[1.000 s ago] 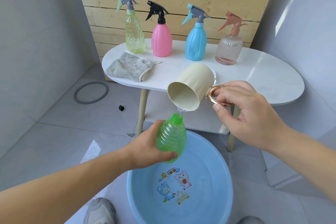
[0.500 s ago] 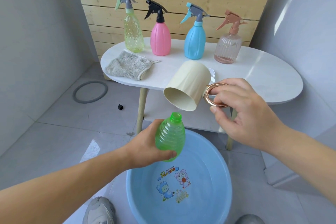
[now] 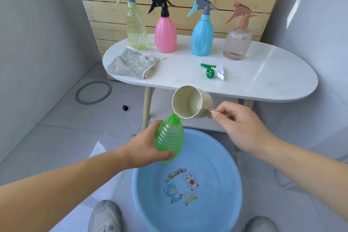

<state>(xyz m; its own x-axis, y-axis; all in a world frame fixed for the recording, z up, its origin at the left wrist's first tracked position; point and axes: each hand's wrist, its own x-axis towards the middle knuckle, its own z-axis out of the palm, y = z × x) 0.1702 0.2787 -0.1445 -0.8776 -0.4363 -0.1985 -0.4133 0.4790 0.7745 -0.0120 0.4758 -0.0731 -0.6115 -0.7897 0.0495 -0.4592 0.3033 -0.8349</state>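
Head view: your left hand (image 3: 145,149) wraps its fingers round the green bottle (image 3: 169,137), held over the blue basin (image 3: 226,156). Your right hand (image 3: 243,128) pinches the handle of the cream cup (image 3: 188,101), which is tipped with its rim right at the bottle's open neck. Green spray head (image 3: 212,70) lies on the bench (image 3: 263,73).

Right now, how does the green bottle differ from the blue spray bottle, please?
The green bottle is translucent and ribbed; the blue spray bottle is opaque. The green bottle's neck is open; the blue spray bottle carries a trigger head. The left hand holds the green bottle tilted; the blue spray bottle stands upright on the table. Both are plastic.
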